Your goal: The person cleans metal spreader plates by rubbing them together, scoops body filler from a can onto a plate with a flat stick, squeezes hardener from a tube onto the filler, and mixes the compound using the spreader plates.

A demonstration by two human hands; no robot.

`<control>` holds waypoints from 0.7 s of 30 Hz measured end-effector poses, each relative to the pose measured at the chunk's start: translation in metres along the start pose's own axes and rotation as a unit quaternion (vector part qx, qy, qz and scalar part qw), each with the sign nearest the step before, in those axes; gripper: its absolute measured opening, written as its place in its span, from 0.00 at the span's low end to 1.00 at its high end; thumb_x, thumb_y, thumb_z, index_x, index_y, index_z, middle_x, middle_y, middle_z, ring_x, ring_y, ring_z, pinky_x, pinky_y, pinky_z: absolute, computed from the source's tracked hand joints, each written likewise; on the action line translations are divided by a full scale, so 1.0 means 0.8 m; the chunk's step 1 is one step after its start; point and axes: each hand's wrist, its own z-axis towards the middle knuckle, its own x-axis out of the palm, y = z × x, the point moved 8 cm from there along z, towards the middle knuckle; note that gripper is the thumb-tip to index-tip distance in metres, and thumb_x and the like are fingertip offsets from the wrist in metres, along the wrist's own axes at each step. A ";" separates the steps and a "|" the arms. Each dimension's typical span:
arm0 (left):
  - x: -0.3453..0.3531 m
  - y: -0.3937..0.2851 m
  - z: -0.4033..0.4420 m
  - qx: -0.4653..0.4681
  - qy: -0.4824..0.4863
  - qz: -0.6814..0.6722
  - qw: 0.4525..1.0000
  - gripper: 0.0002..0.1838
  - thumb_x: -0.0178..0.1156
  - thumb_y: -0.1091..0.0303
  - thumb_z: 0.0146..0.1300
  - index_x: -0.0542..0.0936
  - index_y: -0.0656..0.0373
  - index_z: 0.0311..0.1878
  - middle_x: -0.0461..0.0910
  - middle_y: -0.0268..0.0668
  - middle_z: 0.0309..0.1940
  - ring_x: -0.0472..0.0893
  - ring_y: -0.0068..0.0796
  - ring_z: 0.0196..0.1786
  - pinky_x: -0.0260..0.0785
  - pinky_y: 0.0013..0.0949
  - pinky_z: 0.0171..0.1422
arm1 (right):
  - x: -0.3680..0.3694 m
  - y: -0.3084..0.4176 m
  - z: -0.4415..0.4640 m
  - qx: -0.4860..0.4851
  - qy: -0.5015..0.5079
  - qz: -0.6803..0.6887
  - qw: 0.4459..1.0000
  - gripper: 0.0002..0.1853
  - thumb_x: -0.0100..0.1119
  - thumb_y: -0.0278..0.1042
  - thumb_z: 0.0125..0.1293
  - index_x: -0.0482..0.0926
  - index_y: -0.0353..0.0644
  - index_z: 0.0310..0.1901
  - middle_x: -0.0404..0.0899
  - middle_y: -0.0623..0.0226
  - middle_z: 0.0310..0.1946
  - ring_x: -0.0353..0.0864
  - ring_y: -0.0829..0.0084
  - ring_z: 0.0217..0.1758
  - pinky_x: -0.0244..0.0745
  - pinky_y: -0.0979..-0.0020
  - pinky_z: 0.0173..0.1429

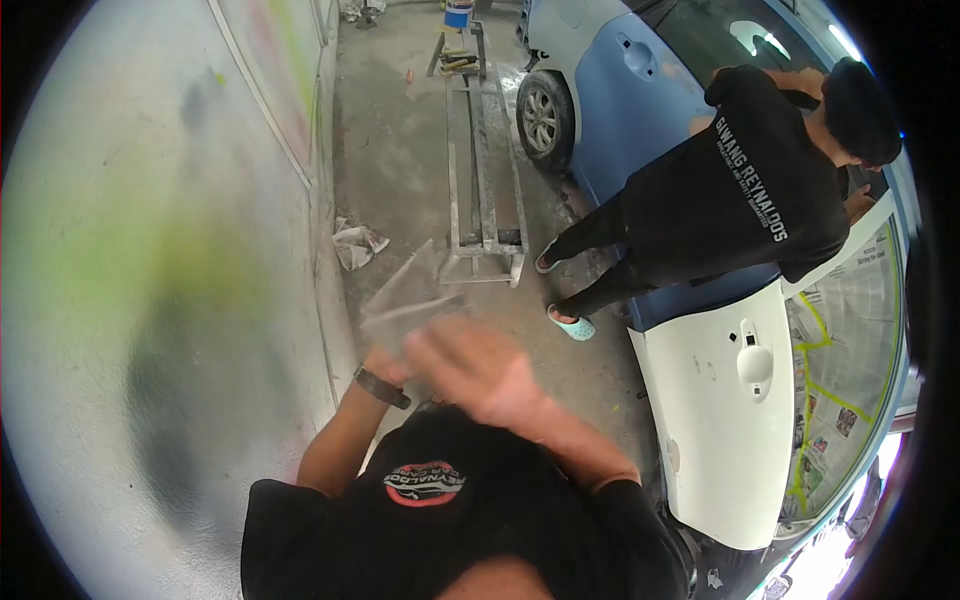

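Observation:
Both my hands are raised close together in front of my chest. A thin, see-through grey sheet (408,290) stands out above them, its outline smeared by motion. My left hand (390,366), with a dark band on its wrist, is at the lower edge of the sheet, its fingers mostly hidden behind the other hand. Over the lower right part of the sheet lies my right hand (470,365), blurred, so its finger positions do not show clearly.
A metal frame stand (488,240) with tools on it is ahead. A co-worker in black (700,200) leans at a blue car (620,120) on the right. Nearer are a white door (710,420) and newspaper-masked glass (850,370). A paint-marked wall (200,250) runs along the left.

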 end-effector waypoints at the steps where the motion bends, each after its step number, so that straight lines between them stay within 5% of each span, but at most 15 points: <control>1: -0.009 0.010 0.006 0.052 -0.010 0.039 0.998 0.24 0.46 0.53 0.79 0.75 0.61 0.65 0.79 0.32 0.36 0.79 0.24 0.34 0.72 0.27 0.38 | 0.014 0.019 0.009 -0.049 0.017 0.019 0.998 0.24 0.65 0.26 0.55 0.81 0.42 0.56 0.83 0.58 0.44 0.86 0.60 0.46 0.83 0.61 0.47; 2: -0.023 0.016 0.020 0.180 -0.023 0.143 0.973 0.25 0.46 0.52 0.80 0.74 0.62 0.65 0.77 0.31 0.33 0.77 0.22 0.30 0.70 0.27 0.33 | 0.027 0.010 0.008 -0.030 0.033 0.015 0.999 0.24 0.64 0.27 0.55 0.80 0.43 0.57 0.83 0.59 0.44 0.86 0.60 0.45 0.82 0.61 0.47; 4: -0.025 0.025 0.035 0.101 0.073 0.004 0.992 0.25 0.47 0.53 0.80 0.72 0.64 0.66 0.72 0.30 0.28 0.72 0.19 0.24 0.65 0.26 0.25 | 0.062 -0.019 0.005 -0.001 0.064 0.010 0.998 0.25 0.64 0.27 0.54 0.79 0.43 0.57 0.83 0.59 0.43 0.85 0.59 0.45 0.82 0.62 0.46; 5: -0.006 0.024 0.021 -0.112 0.175 -0.239 0.949 0.25 0.48 0.53 0.79 0.71 0.65 0.67 0.70 0.29 0.26 0.69 0.18 0.21 0.63 0.25 0.23 | 0.055 -0.050 0.014 0.047 0.045 0.016 0.998 0.23 0.64 0.25 0.56 0.79 0.42 0.56 0.83 0.58 0.43 0.85 0.57 0.42 0.81 0.63 0.43; 6: 0.025 0.007 -0.011 -0.308 0.260 -0.455 0.794 0.26 0.49 0.54 0.79 0.70 0.65 0.68 0.67 0.28 0.24 0.66 0.17 0.18 0.60 0.24 0.20 | 0.057 -0.086 0.015 0.108 0.036 -0.013 0.993 0.23 0.64 0.24 0.56 0.80 0.41 0.56 0.83 0.57 0.44 0.85 0.57 0.42 0.81 0.64 0.41; 10: -0.003 -0.037 0.008 -0.279 0.181 -0.337 0.881 0.22 0.53 0.54 0.78 0.74 0.62 0.63 0.61 0.24 0.19 0.63 0.14 0.16 0.55 0.23 0.17 | 0.042 -0.139 0.031 0.209 -0.005 0.024 0.978 0.23 0.65 0.21 0.55 0.81 0.40 0.55 0.83 0.56 0.45 0.86 0.56 0.42 0.81 0.65 0.39; 14: -0.038 -0.084 0.041 -0.168 0.024 -0.087 0.982 0.23 0.52 0.50 0.79 0.77 0.59 0.61 0.61 0.22 0.17 0.61 0.13 0.15 0.53 0.22 0.16 | 0.051 -0.053 0.074 -0.022 0.074 0.091 0.993 0.21 0.65 0.21 0.58 0.80 0.41 0.55 0.84 0.55 0.40 0.86 0.55 0.40 0.82 0.65 0.40; 15: -0.039 -0.101 0.047 -0.151 0.006 -0.037 0.988 0.24 0.51 0.49 0.79 0.76 0.60 0.62 0.60 0.21 0.16 0.60 0.12 0.15 0.52 0.21 0.17 | 0.067 -0.069 0.073 -0.016 0.075 0.076 0.994 0.22 0.68 0.24 0.56 0.81 0.42 0.55 0.84 0.59 0.41 0.86 0.57 0.40 0.82 0.64 0.41; 16: -0.045 -0.114 0.054 -0.133 -0.012 0.013 0.991 0.25 0.51 0.48 0.79 0.75 0.61 0.63 0.60 0.21 0.16 0.60 0.12 0.15 0.51 0.21 0.17 | 0.086 -0.109 0.073 0.063 0.096 0.055 0.992 0.22 0.68 0.25 0.55 0.81 0.43 0.54 0.84 0.60 0.42 0.86 0.58 0.41 0.82 0.63 0.41; 18: -0.075 -0.127 0.078 -0.073 -0.034 0.063 0.995 0.23 0.53 0.50 0.79 0.77 0.60 0.60 0.76 0.24 0.27 0.72 0.13 0.24 0.65 0.21 0.27 | 0.114 -0.194 0.069 0.215 0.140 0.013 0.966 0.23 0.68 0.26 0.53 0.81 0.44 0.53 0.84 0.63 0.44 0.86 0.60 0.43 0.83 0.62 0.42; 21: -0.102 -0.166 0.128 0.013 -0.103 0.143 0.984 0.20 0.58 0.53 0.77 0.79 0.61 0.57 0.83 0.30 0.40 0.81 0.16 0.37 0.74 0.24 0.41 | 0.099 -0.138 0.112 -0.013 0.090 0.095 0.991 0.18 0.66 0.27 0.56 0.82 0.45 0.50 0.82 0.63 0.37 0.84 0.58 0.38 0.81 0.60 0.40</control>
